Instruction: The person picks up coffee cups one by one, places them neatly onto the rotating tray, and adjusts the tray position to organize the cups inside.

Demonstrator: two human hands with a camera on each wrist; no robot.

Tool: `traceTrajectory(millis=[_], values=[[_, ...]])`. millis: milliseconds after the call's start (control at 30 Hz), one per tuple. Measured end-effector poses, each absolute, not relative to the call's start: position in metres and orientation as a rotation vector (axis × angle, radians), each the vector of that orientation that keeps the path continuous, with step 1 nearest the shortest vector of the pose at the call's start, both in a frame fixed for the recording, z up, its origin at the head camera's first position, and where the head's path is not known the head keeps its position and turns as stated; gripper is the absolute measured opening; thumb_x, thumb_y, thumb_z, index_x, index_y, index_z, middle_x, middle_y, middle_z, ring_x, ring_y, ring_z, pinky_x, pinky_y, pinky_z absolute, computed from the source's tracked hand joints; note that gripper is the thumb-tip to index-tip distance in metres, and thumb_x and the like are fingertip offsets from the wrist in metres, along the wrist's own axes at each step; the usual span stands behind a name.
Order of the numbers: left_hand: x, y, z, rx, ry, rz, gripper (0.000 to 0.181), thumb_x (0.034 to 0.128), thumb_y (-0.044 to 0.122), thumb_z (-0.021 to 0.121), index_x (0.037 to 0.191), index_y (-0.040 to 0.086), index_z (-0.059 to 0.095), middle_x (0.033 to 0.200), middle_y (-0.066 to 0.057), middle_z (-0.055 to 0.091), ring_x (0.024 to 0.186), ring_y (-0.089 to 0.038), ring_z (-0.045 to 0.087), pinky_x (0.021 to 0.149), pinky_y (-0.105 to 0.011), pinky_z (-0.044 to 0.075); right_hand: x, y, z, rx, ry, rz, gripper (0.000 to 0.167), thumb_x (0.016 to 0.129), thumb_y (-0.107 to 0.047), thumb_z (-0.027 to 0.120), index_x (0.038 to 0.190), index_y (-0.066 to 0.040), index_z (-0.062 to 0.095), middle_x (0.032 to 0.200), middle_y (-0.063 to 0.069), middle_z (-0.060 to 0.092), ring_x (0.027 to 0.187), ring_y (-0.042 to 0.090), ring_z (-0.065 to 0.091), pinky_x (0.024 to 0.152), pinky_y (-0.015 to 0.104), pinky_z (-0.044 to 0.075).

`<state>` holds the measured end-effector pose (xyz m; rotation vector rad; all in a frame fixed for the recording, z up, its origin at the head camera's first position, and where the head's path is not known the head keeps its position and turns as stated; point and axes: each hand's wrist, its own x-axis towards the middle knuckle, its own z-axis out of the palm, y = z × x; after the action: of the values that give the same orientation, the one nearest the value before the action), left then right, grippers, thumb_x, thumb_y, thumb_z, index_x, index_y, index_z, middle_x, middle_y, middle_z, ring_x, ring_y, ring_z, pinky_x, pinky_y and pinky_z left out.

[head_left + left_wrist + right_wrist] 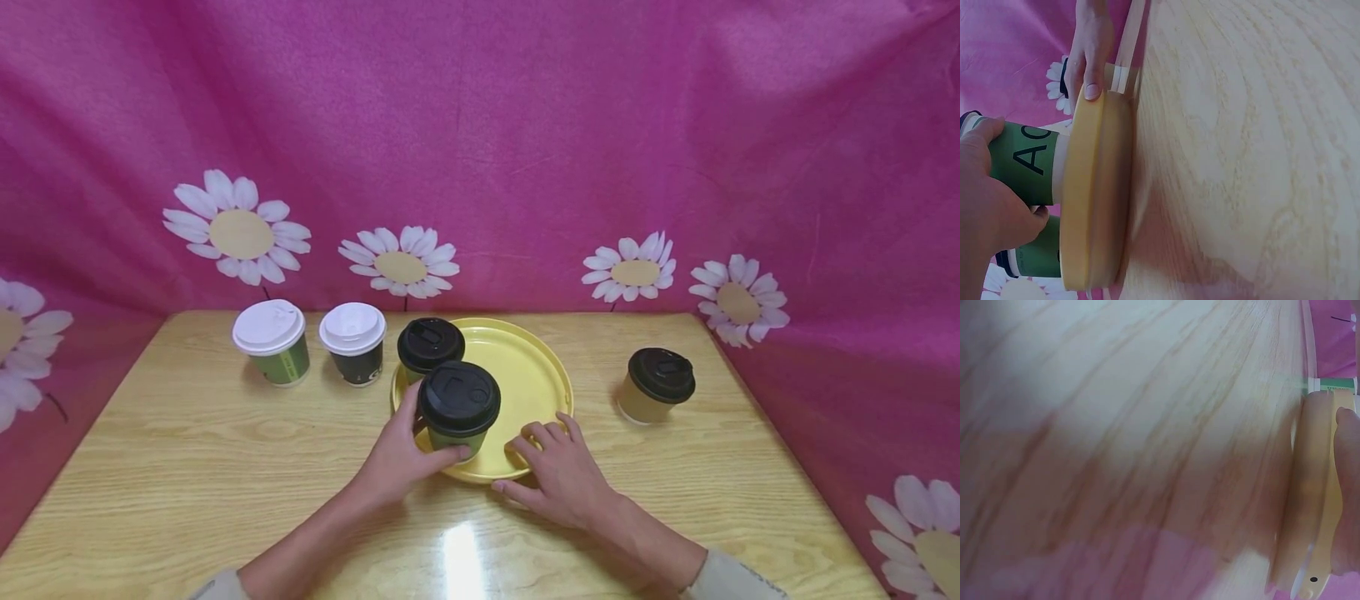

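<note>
My left hand grips a green paper cup with a black lid, fingers and thumb around its sides. That cup is upright at the front left of a round yellow tray; its base is hidden behind the rim, so contact with the tray floor cannot be told. Right behind it a second green cup with a black lid stands on the tray. At the tray's front right, my right hand holds the rim, thumb outside and fingers curled over the inner side.
Left of the tray stand a green cup with a white lid and a black cup with a white lid. A brown cup with a black lid stands to the right. A pink flowered cloth surrounds the wooden table.
</note>
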<state>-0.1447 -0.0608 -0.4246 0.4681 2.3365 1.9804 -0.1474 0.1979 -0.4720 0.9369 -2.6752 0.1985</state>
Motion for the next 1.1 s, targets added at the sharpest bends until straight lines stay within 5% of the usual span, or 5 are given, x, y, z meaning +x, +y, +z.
traceTrajectory(millis=[1100], values=[[-0.151,-0.051,-0.439,0.447,2.415,1.894,0.093,0.0696,0.005,0.090,0.146,0.005,0.037,0.142,-0.011,0.050,0.134,-0.027,0.045,0.115,-0.048,0.031,-0.147,0.196,-0.473,0.916,-2.712,0.187,0.057,0.089,-0.070,0.055,0.106,-0.019,0.069,0.104,0.003,0.060,0.100,0.027,0.057,0.109,0.056,0.029]])
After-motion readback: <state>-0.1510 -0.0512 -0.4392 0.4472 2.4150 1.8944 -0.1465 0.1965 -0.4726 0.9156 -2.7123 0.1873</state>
